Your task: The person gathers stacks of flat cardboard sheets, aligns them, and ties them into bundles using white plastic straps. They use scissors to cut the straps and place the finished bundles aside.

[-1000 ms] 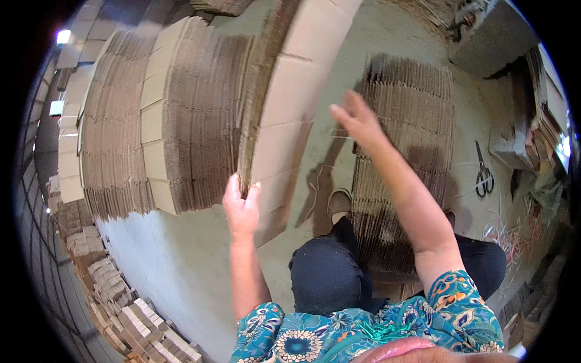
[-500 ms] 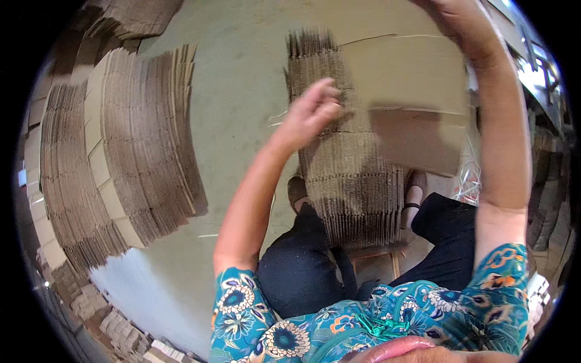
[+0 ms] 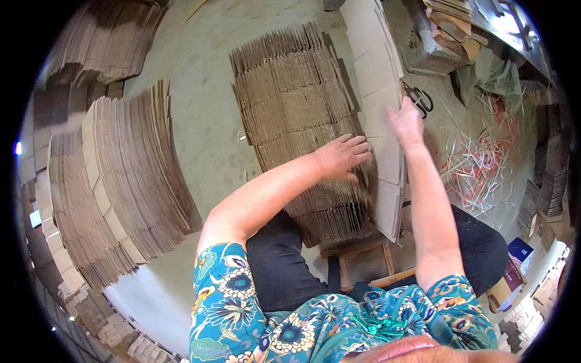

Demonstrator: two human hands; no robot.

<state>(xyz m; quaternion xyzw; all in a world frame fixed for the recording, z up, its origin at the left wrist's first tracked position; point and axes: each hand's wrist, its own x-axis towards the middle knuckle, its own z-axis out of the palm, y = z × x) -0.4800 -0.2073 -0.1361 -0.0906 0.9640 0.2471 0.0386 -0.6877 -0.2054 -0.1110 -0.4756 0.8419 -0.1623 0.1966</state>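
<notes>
A long row of flattened cardboard boxes (image 3: 290,97) stands packed on edge between my legs. Along its right side a few wider, paler cardboard sheets (image 3: 380,103) lean together. My right hand (image 3: 405,124) grips their outer right edge, thumb on the near face, with its other fingers partly hidden. My left hand (image 3: 344,157) rests on the row's right side beside the pale sheets, fingers spread and holding nothing. Just past my right hand, black-handled scissors (image 3: 420,101) lie partly covered by the sheets.
Another large stack of flattened boxes (image 3: 130,169) stands on the left, with more stacks (image 3: 106,39) behind it. Tangled white and red strapping strips (image 3: 481,160) litter the floor at right. A low wooden stool (image 3: 366,260) is in front of me. A grey block (image 3: 430,48) sits at far right.
A broad cardboard sheet that slanted out at right now stands upright against the row. My right hand has come down nearer me; my left hand has moved right and nearer.
</notes>
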